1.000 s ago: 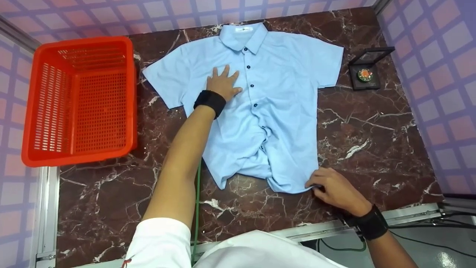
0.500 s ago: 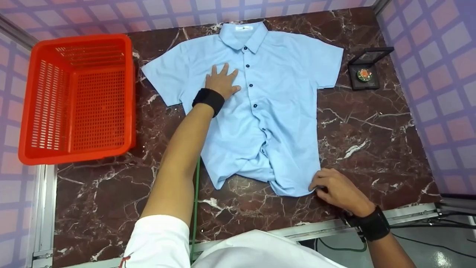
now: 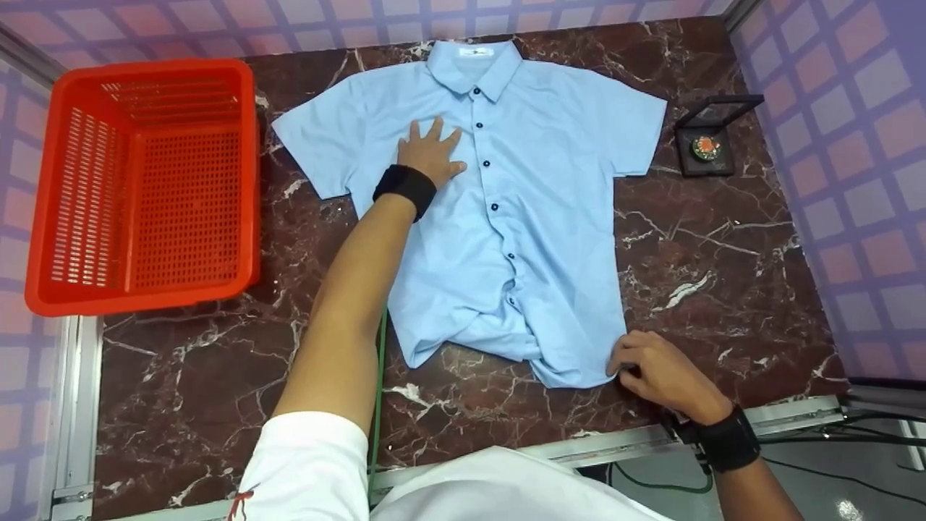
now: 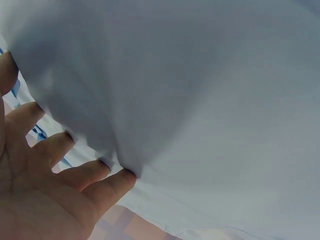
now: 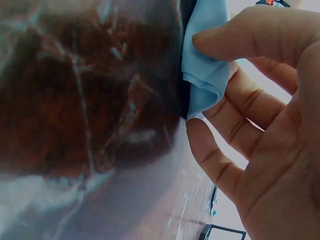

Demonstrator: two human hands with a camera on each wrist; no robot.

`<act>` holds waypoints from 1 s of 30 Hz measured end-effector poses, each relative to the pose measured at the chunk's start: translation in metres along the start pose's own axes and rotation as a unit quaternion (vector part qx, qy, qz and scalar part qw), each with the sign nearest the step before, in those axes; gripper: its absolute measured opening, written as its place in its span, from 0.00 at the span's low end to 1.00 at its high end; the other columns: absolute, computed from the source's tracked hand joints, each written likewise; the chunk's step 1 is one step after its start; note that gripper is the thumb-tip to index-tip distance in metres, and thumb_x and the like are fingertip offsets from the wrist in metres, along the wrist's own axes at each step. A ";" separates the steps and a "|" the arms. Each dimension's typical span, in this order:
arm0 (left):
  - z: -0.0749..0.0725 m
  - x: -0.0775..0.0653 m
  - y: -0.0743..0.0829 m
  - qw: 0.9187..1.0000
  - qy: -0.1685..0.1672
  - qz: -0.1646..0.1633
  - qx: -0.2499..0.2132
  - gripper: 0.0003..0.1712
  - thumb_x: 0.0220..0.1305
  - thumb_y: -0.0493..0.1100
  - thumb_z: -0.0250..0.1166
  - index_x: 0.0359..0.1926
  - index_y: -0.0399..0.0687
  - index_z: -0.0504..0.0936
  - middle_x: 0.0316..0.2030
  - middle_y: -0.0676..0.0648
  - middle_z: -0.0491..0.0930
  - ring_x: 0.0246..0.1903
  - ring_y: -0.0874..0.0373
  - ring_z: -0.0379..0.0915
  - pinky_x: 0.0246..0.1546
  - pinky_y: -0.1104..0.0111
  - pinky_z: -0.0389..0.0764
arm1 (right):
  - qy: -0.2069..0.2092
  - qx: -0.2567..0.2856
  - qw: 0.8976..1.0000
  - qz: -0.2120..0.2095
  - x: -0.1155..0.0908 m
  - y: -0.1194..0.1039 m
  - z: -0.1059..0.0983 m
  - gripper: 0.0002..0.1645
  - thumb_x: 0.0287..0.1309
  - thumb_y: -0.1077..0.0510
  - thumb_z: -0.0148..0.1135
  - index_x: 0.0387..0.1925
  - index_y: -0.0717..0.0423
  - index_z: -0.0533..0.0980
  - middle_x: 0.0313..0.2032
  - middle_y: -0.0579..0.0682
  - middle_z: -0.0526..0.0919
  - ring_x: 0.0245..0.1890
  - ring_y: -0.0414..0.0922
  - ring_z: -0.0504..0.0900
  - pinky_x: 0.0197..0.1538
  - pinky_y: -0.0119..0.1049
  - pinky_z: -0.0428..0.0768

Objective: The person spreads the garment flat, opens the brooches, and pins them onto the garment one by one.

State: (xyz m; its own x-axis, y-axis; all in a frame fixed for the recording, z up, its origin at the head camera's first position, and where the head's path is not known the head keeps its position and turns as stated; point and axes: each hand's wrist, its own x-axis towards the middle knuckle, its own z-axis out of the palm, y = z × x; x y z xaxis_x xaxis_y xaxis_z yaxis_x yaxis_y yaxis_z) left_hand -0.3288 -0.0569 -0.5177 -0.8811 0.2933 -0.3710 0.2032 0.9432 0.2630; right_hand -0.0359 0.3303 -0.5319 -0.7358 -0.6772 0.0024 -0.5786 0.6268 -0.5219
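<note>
A light blue short-sleeved shirt (image 3: 557,152) with dark buttons lies front up on the table, its collar at the far side. The lower part of the button strip is rumpled, and the hem is bunched up in the middle. My left hand (image 3: 432,150) rests on the shirt's chest with its fingers spread; in the left wrist view the fingertips (image 4: 127,176) press into the cloth. At the near right, my right hand (image 3: 662,373) pinches the hem corner. The right wrist view shows a fold of the shirt (image 5: 205,65) between thumb and fingers.
A red plastic basket (image 3: 249,181) with perforated walls stands at the left of the dark marbled table (image 3: 723,289). At the right back is a small open black case (image 3: 705,170) holding a round colourful piece. A green cable (image 3: 377,376) runs under the left forearm.
My right hand has drawn the hem corner a little toward me and to the right, and the lower right front is smoother. The left hand stays on the chest.
</note>
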 end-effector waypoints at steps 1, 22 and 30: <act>0.000 0.001 0.000 1.000 0.000 0.000 0.000 0.39 0.77 0.61 0.48 0.81 0.58 0.49 0.80 0.42 0.39 0.76 0.31 0.32 0.71 0.40 0.49 | 0.001 0.000 1.000 0.000 0.000 0.000 0.000 0.15 0.46 0.70 0.67 0.27 0.44 0.83 0.35 0.35 0.80 0.39 0.39 0.78 0.48 0.42 0.75; 0.012 -0.007 -0.005 0.999 0.021 0.008 -0.033 0.44 0.76 0.64 0.47 0.81 0.49 0.45 0.79 0.38 0.36 0.76 0.32 0.26 0.73 0.42 0.38 | -0.014 0.039 0.998 0.054 0.039 0.010 -0.025 0.17 0.57 0.48 0.73 0.45 0.51 0.84 0.37 0.43 0.84 0.37 0.39 0.79 0.43 0.40 0.80; 0.017 -0.043 0.000 0.996 0.014 0.058 -0.073 0.44 0.76 0.65 0.47 0.80 0.47 0.48 0.79 0.36 0.33 0.76 0.34 0.19 0.73 0.46 0.29 | -0.017 -0.002 0.997 0.069 0.101 0.040 -0.060 0.14 0.62 0.57 0.69 0.48 0.59 0.83 0.40 0.52 0.85 0.39 0.47 0.82 0.48 0.48 0.79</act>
State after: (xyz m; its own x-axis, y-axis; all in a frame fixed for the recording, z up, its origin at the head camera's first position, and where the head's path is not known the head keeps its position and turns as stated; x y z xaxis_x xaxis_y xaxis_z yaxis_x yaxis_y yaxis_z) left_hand -0.2836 -0.0665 -0.5169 -0.8674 0.3926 -0.3056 0.2424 0.8699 0.4295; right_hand -0.1539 0.3100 -0.5013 -0.7965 -0.5966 -0.0977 -0.4741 0.7168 -0.5113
